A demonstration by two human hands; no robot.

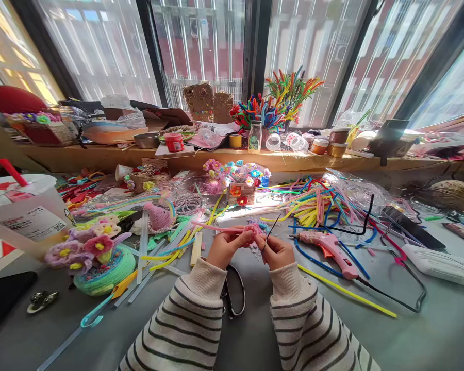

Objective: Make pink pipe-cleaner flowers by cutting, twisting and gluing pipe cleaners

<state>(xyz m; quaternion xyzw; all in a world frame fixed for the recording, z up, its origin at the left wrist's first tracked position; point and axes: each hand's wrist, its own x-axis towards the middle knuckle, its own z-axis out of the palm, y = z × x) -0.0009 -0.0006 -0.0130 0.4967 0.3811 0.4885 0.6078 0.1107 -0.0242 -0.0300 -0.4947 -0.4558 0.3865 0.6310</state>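
Grey tabletop [255, 340] lies cluttered under big windows. Nearest, scissors [235, 293] rest between 2 striped sleeves. Left hand [228, 247] pinches a pink pipe cleaner [220, 227] shut between its fingertips; right hand [276, 251] closes on its small fuzzy end and a thin dark wire, seemingly. Just right lies a pink glue gun [330, 248]. Left, a crocheted basket [104, 273] holds yarn flowers; a lidded cup [23, 211] carries an unreadable label. Farther, a vase [288, 111] holds bright pipe cleaners.
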